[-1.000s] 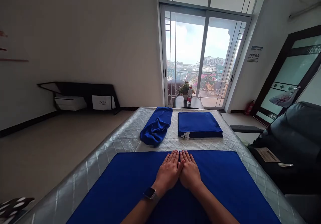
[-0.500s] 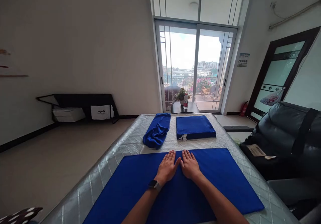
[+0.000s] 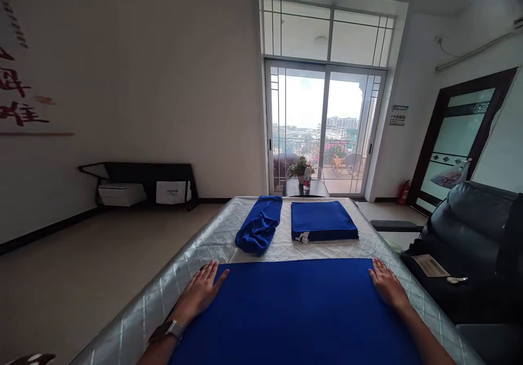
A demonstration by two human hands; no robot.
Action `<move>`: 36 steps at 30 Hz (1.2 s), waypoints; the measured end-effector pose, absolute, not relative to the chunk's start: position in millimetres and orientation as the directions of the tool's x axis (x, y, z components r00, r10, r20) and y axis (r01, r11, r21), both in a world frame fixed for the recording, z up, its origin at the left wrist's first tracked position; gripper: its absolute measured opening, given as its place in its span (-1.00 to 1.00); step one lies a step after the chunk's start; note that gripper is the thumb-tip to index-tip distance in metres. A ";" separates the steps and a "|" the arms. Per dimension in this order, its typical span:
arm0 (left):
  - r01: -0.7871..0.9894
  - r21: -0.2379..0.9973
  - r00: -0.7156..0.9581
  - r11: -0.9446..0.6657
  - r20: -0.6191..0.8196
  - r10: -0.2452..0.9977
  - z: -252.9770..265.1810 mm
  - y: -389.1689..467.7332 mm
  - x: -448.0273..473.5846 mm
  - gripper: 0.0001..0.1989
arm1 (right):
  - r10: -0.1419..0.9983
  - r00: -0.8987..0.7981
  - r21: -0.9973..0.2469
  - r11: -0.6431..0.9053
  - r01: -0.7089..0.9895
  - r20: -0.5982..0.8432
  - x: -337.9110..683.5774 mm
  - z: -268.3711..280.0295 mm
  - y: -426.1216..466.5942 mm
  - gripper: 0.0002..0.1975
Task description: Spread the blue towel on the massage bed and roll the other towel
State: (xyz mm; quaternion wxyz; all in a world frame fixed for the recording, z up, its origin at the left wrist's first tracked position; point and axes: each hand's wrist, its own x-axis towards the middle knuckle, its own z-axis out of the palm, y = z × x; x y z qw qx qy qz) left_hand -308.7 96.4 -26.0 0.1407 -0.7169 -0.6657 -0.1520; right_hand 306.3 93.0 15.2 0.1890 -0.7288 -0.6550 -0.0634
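Blue cloth (image 3: 294,310) lies flat on the quilted silver bed (image 3: 196,234) before me. My left hand (image 3: 199,294) and right hand (image 3: 385,286) rest open, fingers spread, on its far corners, well apart. Red wall lettering (image 3: 14,92) at left and the door notice (image 3: 398,115) are unreadable.

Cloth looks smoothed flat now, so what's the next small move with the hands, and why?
Probably pinch the far corners: the left hand and right hand lie flat and open at the side edges of the spread blue cloth, which looks wrinkle-free, with a folded cloth lying beyond it.
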 end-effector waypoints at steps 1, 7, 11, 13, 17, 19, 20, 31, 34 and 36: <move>0.998 0.010 0.053 -0.061 0.370 0.928 -30.0 99.7 -310.8 -0.41 | 0.933 0.136 -0.184 -0.077 0.980 0.333 310.5 8.9 95.6 -0.65; 0.997 0.073 -0.034 0.018 0.211 0.977 -32.8 104.2 -305.9 -0.32 | 0.956 0.138 -0.121 -0.109 0.987 0.260 325.3 -12.5 105.7 -0.54; 0.992 0.111 -0.081 0.059 0.210 0.974 -19.8 94.8 -293.6 -0.28 | 0.966 0.151 -0.078 -0.138 0.987 0.211 321.8 -4.8 103.3 -0.43; 0.991 0.116 -0.088 0.063 0.221 0.971 -10.6 90.7 -288.5 -0.29 | 0.968 0.141 -0.055 -0.132 0.990 0.206 318.0 6.2 99.1 -0.40; 0.990 0.127 -0.093 0.058 0.287 0.953 13.7 86.0 -272.1 -0.29 | 0.969 0.041 -0.019 -0.037 0.999 0.245 294.1 36.2 89.7 -0.42; 0.991 0.130 -0.058 0.015 0.336 0.940 24.9 83.1 -250.6 -0.28 | 0.965 -0.028 -0.017 0.033 0.999 0.260 264.5 48.5 83.4 -0.43; 0.991 0.127 -0.018 -0.029 0.354 0.935 28.7 80.9 -234.9 -0.28 | 0.962 -0.066 -0.017 0.073 0.997 0.263 244.6 52.5 79.3 -0.43; 0.875 0.135 0.412 -0.464 0.293 0.863 -11.5 47.9 -61.4 -0.40 | 0.924 -0.377 -0.223 0.381 0.898 0.061 79.0 14.4 38.5 -0.38; 0.895 0.166 0.363 -0.415 0.270 0.892 -17.1 48.2 -61.0 -0.38 | 0.927 -0.371 -0.211 0.374 0.903 0.054 82.6 6.1 40.3 -0.39; 0.892 0.181 0.358 -0.414 0.274 0.892 -17.4 49.7 -62.6 -0.38 | 0.922 -0.382 -0.216 0.387 0.896 0.069 84.7 5.5 41.1 -0.40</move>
